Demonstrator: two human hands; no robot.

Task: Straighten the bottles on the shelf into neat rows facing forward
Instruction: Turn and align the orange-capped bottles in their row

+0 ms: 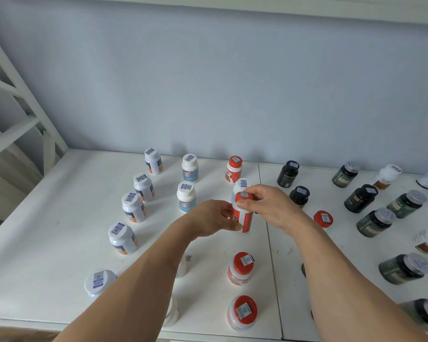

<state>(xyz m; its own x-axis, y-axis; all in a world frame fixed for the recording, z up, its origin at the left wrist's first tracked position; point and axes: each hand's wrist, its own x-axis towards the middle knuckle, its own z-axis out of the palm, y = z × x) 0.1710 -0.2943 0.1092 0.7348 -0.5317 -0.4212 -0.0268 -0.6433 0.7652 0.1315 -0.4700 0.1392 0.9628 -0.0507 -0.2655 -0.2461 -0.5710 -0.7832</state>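
Red-capped bottle (243, 213) held in both hands above mid-shelf.
My right hand (269, 206) has fingers curled over its cap; my left hand (214, 218) pinches its body. Close behind it stands a white-capped bottle (241, 185). On the white shelf (47, 243): white bottles in rows at left, two more red-capped bottles (240, 269) nearer me, dark bottles (361, 198) scattered at right.
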